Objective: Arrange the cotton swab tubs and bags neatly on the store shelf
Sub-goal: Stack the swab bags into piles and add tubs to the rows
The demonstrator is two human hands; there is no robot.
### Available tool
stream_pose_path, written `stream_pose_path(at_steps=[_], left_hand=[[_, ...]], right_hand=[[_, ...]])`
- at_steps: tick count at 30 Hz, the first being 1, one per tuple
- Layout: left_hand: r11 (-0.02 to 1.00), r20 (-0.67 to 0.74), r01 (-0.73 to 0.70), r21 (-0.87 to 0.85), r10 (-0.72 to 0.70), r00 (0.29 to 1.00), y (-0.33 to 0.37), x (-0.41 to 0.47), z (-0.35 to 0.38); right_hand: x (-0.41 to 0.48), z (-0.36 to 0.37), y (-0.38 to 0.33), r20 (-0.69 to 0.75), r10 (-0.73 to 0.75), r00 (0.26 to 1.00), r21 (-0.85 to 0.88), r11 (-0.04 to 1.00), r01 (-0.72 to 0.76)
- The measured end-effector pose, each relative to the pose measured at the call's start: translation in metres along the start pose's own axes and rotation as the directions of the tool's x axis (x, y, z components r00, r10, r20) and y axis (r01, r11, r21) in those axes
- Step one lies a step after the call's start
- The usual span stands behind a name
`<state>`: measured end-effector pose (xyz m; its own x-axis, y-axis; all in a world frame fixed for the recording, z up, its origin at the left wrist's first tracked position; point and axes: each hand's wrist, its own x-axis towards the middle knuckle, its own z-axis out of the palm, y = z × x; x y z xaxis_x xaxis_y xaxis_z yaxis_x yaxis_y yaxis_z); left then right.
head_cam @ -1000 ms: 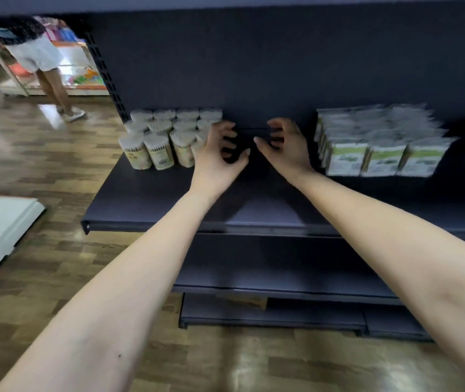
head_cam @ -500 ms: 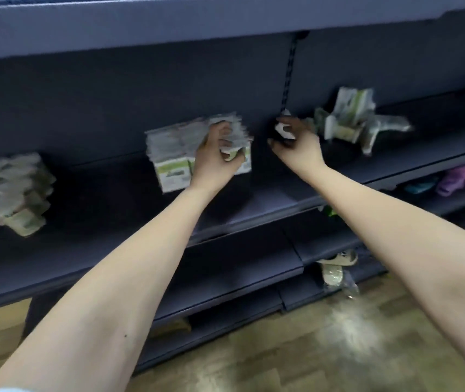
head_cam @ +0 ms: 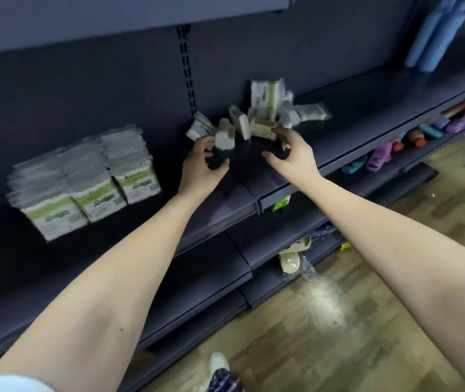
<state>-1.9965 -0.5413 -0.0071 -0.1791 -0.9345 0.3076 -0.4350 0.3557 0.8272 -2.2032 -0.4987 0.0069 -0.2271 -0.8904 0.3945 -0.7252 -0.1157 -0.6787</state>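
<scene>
On the dark, matte metal shelf point(head_cam: 353, 114), I see a tidy block of flat white-and-green swab bags point(head_cam: 84, 179) at the left, crinkly plastic with print smeared by blur. Right of the slotted upright point(head_cam: 187, 72), a loose heap of bags point(head_cam: 265, 111) lies tumbled. My left hand point(head_cam: 201, 168) and right hand point(head_cam: 293, 157) hover just before it, fingers spread and cupped, gripping nothing. I cannot tell whether the fingertips touch the bags.
</scene>
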Motion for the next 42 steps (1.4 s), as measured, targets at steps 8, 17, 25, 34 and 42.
stream_pose_path(at_steps=[8,17,25,34,42], left_hand=[[0.998,0.071,-0.052,0.036,0.049,0.996,-0.020,0.071,0.029],[0.993,0.095,-0.082,0.089,0.074,0.993,-0.002,0.117,0.078],[0.971,-0.176,0.128,0.200,-0.092,0.980,0.003,0.140,0.124],[0.941,-0.331,0.292,0.169,-0.225,0.917,0.023,0.137,0.117],[0.940,-0.493,0.289,0.183,-0.167,0.854,0.053,0.108,0.036]], right_hand=[[0.044,0.011,0.034,-0.211,0.062,0.975,0.018,0.998,-0.060],[0.082,0.019,0.072,-0.131,0.189,0.973,0.065,0.981,-0.181],[0.120,-0.005,0.114,0.030,0.048,0.998,0.003,0.999,-0.048],[0.160,-0.031,0.107,0.001,-0.171,0.985,0.128,0.977,0.169],[0.176,0.005,0.050,0.075,-0.357,0.931,0.235,0.914,0.331]])
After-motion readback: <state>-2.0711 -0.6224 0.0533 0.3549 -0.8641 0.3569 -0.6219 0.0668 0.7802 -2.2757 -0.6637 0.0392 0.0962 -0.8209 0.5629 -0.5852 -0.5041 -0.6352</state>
